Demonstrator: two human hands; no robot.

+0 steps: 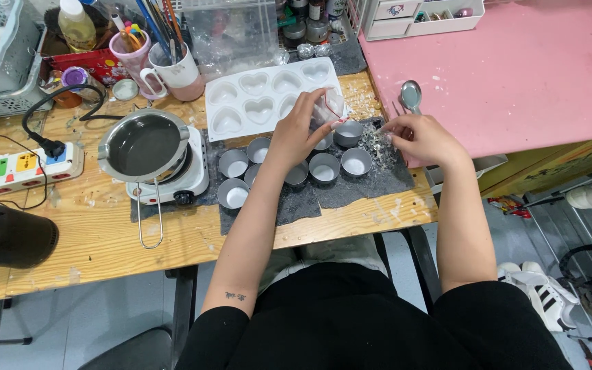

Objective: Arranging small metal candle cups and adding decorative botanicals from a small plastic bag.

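While left hand (296,133) pinches a small clear bag (332,106) over the metal cups (323,166) near the bench's right edge; right hand (423,139) fingers closed on silvery bits (378,145).

small clear bag (332,105) (red-edged) above the cups (324,166).

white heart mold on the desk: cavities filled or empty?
Empty, where visible. The heart mold shows bare white cavities; the left hand hides the corner nearest it.
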